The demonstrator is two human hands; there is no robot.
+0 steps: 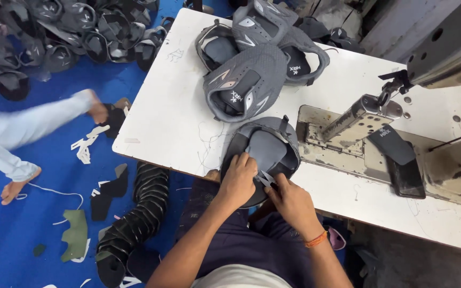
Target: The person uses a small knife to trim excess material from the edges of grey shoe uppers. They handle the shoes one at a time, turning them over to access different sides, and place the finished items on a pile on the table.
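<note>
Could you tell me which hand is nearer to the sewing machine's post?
Right. The right hand with small snips lies below-left of the post; the left hand is farther left.

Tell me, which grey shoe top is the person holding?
The shoe top at the table's near edge, between the left hand and the right hand. The other shoe tops lie piled farther back, untouched.

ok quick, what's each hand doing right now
Left hand: closed, gripping the grey shoe upper at the table edge.
Right hand: closed on small metal snips, their tips at the upper.
</note>
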